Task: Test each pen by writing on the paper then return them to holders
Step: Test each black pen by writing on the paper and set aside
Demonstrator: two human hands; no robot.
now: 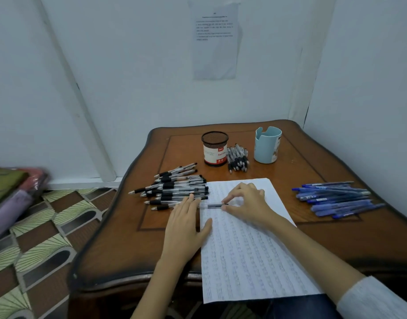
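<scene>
The fingers of the right hand are drawn narrow. Thumb and forefinger pinch one end of a pen, which lies crosswise low over the top of the paper, its free end toward 9 o'clock. Blur hides which end is the tip. The left hand lies flat with straight fingers and holds nothing. Its thumb rests on the paper's edge and its fingertips are just beside the pen's free end; I cannot tell if they touch it.

The pen is probably light, stiff and smooth, so it may roll or twist in an end pinch. A hold on its dark middle section should steady it better for writing.

Out from the hands, all on the desk:
- 10 o'clock: a heap of black pens.
- 12 o'clock: a mesh holder with a small bundle beside it.
- 1 o'clock: a blue holder.
- 3 o'clock: blue pens.
</scene>
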